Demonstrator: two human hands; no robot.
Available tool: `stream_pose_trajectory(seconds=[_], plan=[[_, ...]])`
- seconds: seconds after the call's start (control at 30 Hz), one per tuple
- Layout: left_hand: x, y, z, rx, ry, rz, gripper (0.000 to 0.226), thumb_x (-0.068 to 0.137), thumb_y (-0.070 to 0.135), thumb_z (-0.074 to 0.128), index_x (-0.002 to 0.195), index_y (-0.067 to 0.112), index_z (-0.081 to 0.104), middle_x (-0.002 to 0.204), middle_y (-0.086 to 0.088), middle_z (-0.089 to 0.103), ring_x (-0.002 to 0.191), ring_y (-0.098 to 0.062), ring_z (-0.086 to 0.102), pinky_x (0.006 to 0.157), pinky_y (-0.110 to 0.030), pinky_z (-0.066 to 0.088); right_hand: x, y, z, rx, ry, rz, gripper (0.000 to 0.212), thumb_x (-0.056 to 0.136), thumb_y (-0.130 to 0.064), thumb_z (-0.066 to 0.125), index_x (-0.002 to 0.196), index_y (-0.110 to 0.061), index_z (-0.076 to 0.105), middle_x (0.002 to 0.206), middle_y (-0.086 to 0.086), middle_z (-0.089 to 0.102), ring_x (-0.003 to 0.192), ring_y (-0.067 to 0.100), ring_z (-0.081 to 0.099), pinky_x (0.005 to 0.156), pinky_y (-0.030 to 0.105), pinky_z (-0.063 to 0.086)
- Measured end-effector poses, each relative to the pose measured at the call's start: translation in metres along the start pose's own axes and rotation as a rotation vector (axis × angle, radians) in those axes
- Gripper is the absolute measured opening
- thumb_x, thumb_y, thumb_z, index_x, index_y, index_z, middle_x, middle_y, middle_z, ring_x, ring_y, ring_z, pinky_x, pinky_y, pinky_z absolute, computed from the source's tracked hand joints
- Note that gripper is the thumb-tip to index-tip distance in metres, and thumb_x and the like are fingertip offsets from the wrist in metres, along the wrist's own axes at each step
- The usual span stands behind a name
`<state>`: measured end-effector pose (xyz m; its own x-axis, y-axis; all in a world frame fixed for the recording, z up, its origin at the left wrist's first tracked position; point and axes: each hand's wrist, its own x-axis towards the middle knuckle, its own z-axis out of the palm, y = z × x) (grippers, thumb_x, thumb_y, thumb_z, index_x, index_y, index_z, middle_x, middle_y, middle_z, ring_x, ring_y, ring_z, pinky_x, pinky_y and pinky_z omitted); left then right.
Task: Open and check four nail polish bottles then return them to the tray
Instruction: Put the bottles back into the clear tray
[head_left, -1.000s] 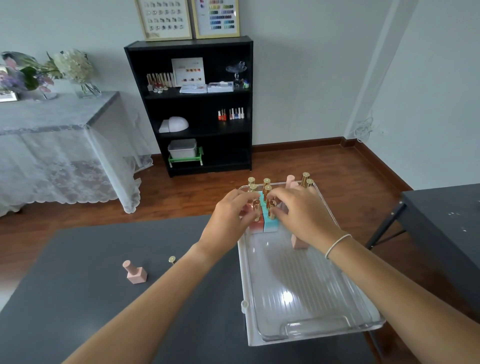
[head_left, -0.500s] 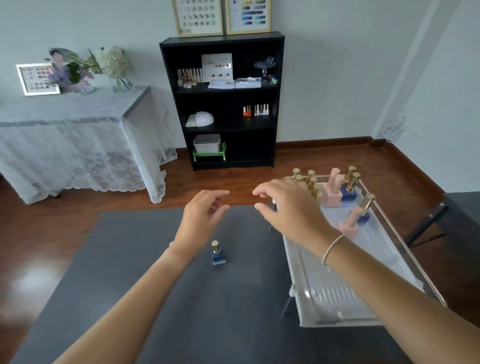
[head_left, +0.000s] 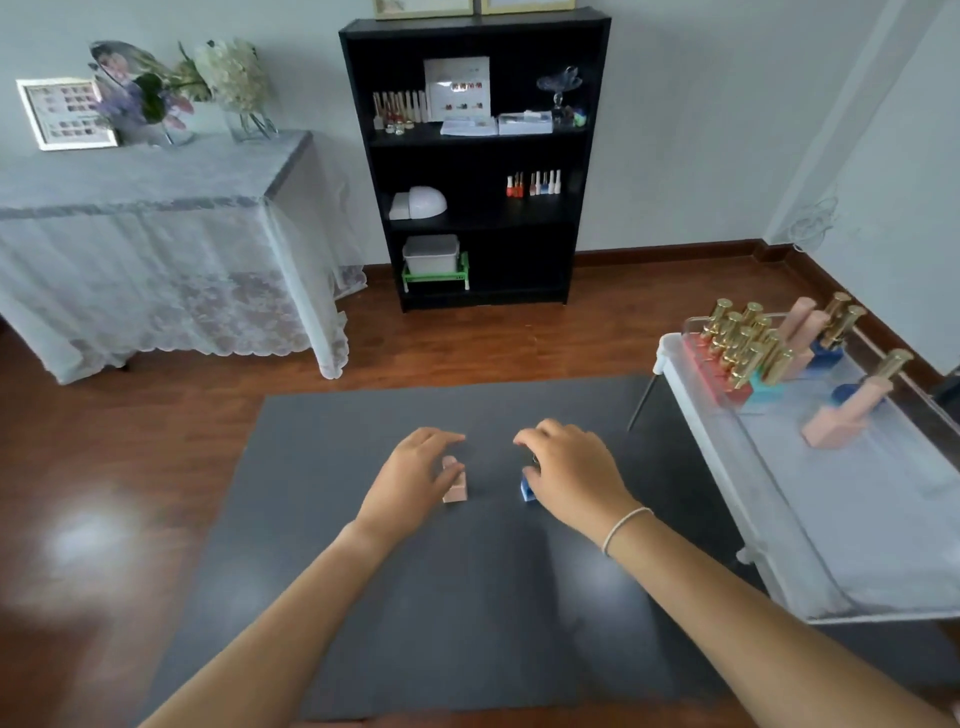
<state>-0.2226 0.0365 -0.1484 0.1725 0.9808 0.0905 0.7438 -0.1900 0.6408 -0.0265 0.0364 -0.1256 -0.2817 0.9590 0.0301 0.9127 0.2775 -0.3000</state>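
On the dark grey mat (head_left: 467, 597) two small nail polish bottles stand side by side. My left hand (head_left: 415, 480) curls around the pink bottle (head_left: 456, 488), thumb against its side. My right hand (head_left: 574, 480) closes over the blue bottle (head_left: 527, 489); only the bottle's base corner shows. The clear plastic tray (head_left: 852, 525) sits to the right. At its far end stand several gold-capped bottles (head_left: 743, 356). A pink bottle (head_left: 844, 415) stands apart from them near the tray's right side.
A black bookshelf (head_left: 475, 156) with polish bottles and boxes stands against the far wall. A lace-covered table (head_left: 156, 208) with flowers is at the left. Wooden floor shows around the mat, and a dark table edge (head_left: 950, 389) lies beyond the tray.
Both hands left the tray and moved to the middle of the mat. Half a second ago they hovered open above the blue bottle; now each closes on a bottle. The view has swung left.
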Motion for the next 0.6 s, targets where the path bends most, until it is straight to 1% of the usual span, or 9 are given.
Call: stream_pose_trajectory(seconds=[0.13, 0.2, 0.3, 0.4, 0.43, 0.5, 0.57, 0.6], plan=[[0.001, -0.014, 0.007, -0.024, -0.07, -0.012, 0.027, 0.088, 0.016, 0.057, 0.115, 0.017, 0.061, 0.108, -0.002, 0.06, 0.098, -0.017, 0.057, 0.085, -0.024, 0.044, 0.001, 0.004, 0.018, -0.027, -0.029, 0.086, 0.032, 0.088, -0.015, 0.046, 0.12, -0.019, 0.051, 0.118, 0.005, 0.056, 0.105, 0.029, 0.053, 0.084, 0.036, 0.039], [0.002, -0.019, 0.01, -0.021, -0.072, -0.005, 0.025, 0.088, 0.015, 0.057, 0.113, 0.017, 0.062, 0.106, -0.002, 0.06, 0.095, -0.017, 0.058, 0.086, -0.026, 0.046, 0.001, 0.006, 0.024, -0.027, -0.024, 0.105, 0.029, 0.088, -0.014, 0.046, 0.116, -0.018, 0.052, 0.115, 0.005, 0.056, 0.102, 0.029, 0.054, 0.082, 0.036, 0.039], [0.002, -0.023, 0.014, -0.043, -0.067, -0.018, 0.022, 0.087, 0.01, 0.056, 0.107, 0.017, 0.064, 0.1, 0.003, 0.057, 0.09, -0.016, 0.059, 0.087, -0.031, 0.049, -0.001, 0.006, 0.03, -0.016, 0.014, 0.117, 0.022, 0.087, -0.011, 0.047, 0.107, -0.015, 0.055, 0.108, 0.006, 0.058, 0.094, 0.03, 0.055, 0.075, 0.036, 0.038], [0.003, -0.023, 0.015, -0.068, -0.053, -0.025, 0.021, 0.086, 0.006, 0.055, 0.103, 0.015, 0.065, 0.095, 0.005, 0.054, 0.09, -0.017, 0.059, 0.087, -0.034, 0.05, -0.003, 0.008, 0.031, -0.007, 0.035, 0.117, 0.021, 0.086, -0.01, 0.047, 0.104, -0.014, 0.057, 0.106, 0.005, 0.059, 0.09, 0.029, 0.056, 0.069, 0.034, 0.037], [0.003, -0.022, 0.015, -0.072, -0.049, -0.017, 0.021, 0.086, 0.005, 0.055, 0.102, 0.014, 0.065, 0.095, 0.004, 0.055, 0.09, -0.018, 0.059, 0.086, -0.032, 0.05, -0.004, 0.009, 0.03, -0.003, 0.041, 0.114, 0.021, 0.087, -0.01, 0.047, 0.105, -0.014, 0.057, 0.107, 0.005, 0.06, 0.09, 0.029, 0.056, 0.068, 0.033, 0.037], [0.002, -0.018, 0.014, -0.086, -0.034, -0.001, 0.021, 0.085, 0.004, 0.055, 0.101, 0.012, 0.066, 0.094, 0.003, 0.056, 0.088, -0.017, 0.06, 0.082, -0.02, 0.048, -0.006, 0.009, 0.025, 0.025, 0.066, 0.118, 0.022, 0.088, -0.01, 0.045, 0.106, -0.015, 0.058, 0.108, 0.004, 0.06, 0.091, 0.028, 0.057, 0.066, 0.032, 0.036], [0.001, -0.009, 0.01, -0.127, -0.013, 0.017, 0.021, 0.085, 0.004, 0.055, 0.101, 0.012, 0.066, 0.095, 0.0, 0.059, 0.085, -0.013, 0.06, 0.077, -0.008, 0.044, -0.01, 0.008, 0.013, 0.104, 0.108, 0.128, 0.022, 0.09, -0.01, 0.044, 0.105, -0.016, 0.059, 0.109, 0.002, 0.06, 0.091, 0.027, 0.057, 0.066, 0.031, 0.039], [0.001, -0.002, 0.007, -0.158, 0.002, 0.034, 0.021, 0.085, 0.003, 0.056, 0.101, 0.012, 0.066, 0.095, -0.001, 0.061, 0.084, -0.012, 0.061, 0.077, -0.006, 0.044, -0.013, 0.008, 0.005, 0.159, 0.132, 0.128, 0.02, 0.09, -0.011, 0.045, 0.104, -0.016, 0.059, 0.109, 0.002, 0.06, 0.09, 0.026, 0.058, 0.067, 0.032, 0.042]])
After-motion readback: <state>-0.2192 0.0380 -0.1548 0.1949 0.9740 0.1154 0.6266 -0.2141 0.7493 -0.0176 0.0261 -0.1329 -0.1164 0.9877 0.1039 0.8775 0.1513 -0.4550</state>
